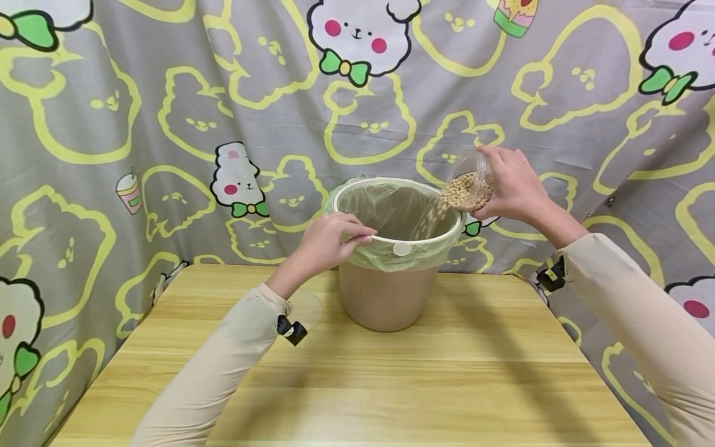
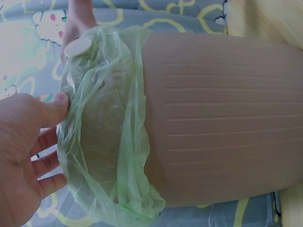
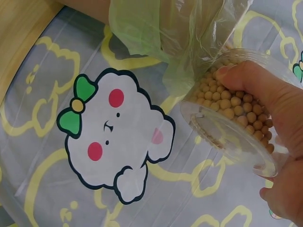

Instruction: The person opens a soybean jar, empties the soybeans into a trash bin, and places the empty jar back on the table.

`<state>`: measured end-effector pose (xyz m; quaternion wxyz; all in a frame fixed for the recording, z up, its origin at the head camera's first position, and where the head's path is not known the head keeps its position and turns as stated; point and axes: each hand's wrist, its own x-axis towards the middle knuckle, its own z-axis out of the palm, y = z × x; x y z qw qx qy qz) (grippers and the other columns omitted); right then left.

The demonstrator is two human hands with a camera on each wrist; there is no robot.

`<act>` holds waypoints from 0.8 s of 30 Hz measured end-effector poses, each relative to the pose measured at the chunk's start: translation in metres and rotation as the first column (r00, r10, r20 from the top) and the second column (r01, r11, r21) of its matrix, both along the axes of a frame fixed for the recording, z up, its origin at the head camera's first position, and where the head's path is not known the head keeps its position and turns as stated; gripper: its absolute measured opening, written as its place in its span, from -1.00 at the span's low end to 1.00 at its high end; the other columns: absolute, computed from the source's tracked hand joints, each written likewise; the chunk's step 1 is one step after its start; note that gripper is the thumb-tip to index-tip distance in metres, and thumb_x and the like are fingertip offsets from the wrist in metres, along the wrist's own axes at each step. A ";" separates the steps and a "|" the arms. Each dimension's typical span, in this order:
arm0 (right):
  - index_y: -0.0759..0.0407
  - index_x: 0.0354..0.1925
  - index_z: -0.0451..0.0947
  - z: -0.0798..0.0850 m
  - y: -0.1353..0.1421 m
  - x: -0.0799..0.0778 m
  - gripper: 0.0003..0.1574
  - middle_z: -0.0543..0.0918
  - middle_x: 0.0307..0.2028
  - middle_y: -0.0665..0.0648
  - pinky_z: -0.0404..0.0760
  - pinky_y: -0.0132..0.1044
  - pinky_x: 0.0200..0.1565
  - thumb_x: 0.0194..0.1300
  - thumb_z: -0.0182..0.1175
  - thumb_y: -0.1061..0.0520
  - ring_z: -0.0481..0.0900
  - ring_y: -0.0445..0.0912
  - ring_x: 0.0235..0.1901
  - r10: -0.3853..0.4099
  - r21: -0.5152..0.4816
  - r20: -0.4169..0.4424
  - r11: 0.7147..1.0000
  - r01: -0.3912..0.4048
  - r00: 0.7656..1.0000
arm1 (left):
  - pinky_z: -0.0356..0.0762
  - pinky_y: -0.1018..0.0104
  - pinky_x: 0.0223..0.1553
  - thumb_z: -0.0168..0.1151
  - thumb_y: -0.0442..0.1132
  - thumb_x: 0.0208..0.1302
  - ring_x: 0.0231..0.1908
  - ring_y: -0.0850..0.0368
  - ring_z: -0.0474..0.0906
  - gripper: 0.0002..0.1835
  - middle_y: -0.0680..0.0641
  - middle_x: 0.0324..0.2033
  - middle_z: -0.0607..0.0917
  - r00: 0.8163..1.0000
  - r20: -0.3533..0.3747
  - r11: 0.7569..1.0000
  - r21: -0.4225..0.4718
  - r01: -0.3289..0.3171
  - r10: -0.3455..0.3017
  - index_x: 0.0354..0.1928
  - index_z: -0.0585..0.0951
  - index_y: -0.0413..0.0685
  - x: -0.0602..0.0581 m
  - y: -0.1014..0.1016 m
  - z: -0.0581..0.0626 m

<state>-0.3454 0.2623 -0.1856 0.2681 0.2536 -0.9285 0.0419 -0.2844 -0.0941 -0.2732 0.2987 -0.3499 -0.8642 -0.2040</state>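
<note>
A brownish trash bin (image 1: 385, 298) stands on the wooden table (image 1: 447, 385), lined with a thin green plastic bag (image 2: 132, 123) folded over its top. A pale ring (image 1: 401, 248) circles the mouth. My left hand (image 1: 334, 241) pinches the near left part of this rim, thumb outside. Above the bin's right side, my right hand (image 1: 516, 186) grips a clear plastic jar (image 1: 468, 162), tipped with its mouth toward the bin. Round beige soybeans (image 3: 232, 101) partly fill the jar, and several fall in a blurred stream into the bin. The bin's bottom inside is hidden.
Beside my left wrist, a clear round disc like a lid (image 1: 308, 307) lies on the table, partly behind the sleeve. A grey patterned curtain (image 1: 268, 81) hangs close behind the bin and along both sides of the table.
</note>
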 end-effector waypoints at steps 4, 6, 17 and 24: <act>0.19 0.42 -0.02 0.000 -0.001 -0.001 0.65 0.28 0.25 0.41 -0.07 0.20 0.34 -0.63 0.62 -0.05 0.19 0.32 0.24 -0.010 0.015 0.004 1.000 0.010 1.000 | 0.37 0.41 -0.53 0.29 -0.03 0.18 -0.44 0.29 0.51 -0.82 0.20 -0.34 0.70 1.000 0.003 1.000 0.001 0.000 0.000 -0.19 0.74 0.26 0.000 0.000 -0.001; 0.17 0.42 -0.04 0.000 -0.001 -0.001 0.65 0.26 0.26 0.41 -0.10 0.20 0.35 -0.63 0.62 -0.06 0.18 0.32 0.25 -0.015 0.024 0.007 1.000 0.015 1.000 | 0.37 0.41 -0.53 0.29 -0.03 0.18 -0.44 0.28 0.51 -0.82 0.20 -0.34 0.70 1.000 0.006 1.000 0.001 0.001 -0.001 -0.18 0.74 0.25 0.000 0.000 -0.001; 0.15 0.41 0.00 0.004 -0.007 0.000 0.60 0.24 0.29 0.38 -0.20 0.16 0.38 -0.61 0.61 -0.02 0.17 0.32 0.25 -0.009 0.055 -0.001 0.998 0.009 1.000 | 0.37 0.41 -0.53 0.28 -0.02 0.19 -0.44 0.29 0.51 -0.82 0.20 -0.33 0.70 1.000 0.009 1.000 -0.008 -0.010 0.010 -0.17 0.74 0.28 0.000 0.000 0.000; 0.13 0.43 -0.02 0.004 -0.009 -0.001 0.63 0.20 0.32 0.35 -0.25 0.13 0.39 -0.63 0.63 0.04 0.13 0.30 0.28 -0.006 0.073 0.000 0.997 0.006 1.000 | 0.37 0.40 -0.52 0.28 -0.02 0.19 -0.44 0.29 0.51 -0.82 0.21 -0.33 0.70 1.000 0.009 1.000 -0.004 -0.010 0.010 -0.17 0.74 0.28 0.000 0.000 0.000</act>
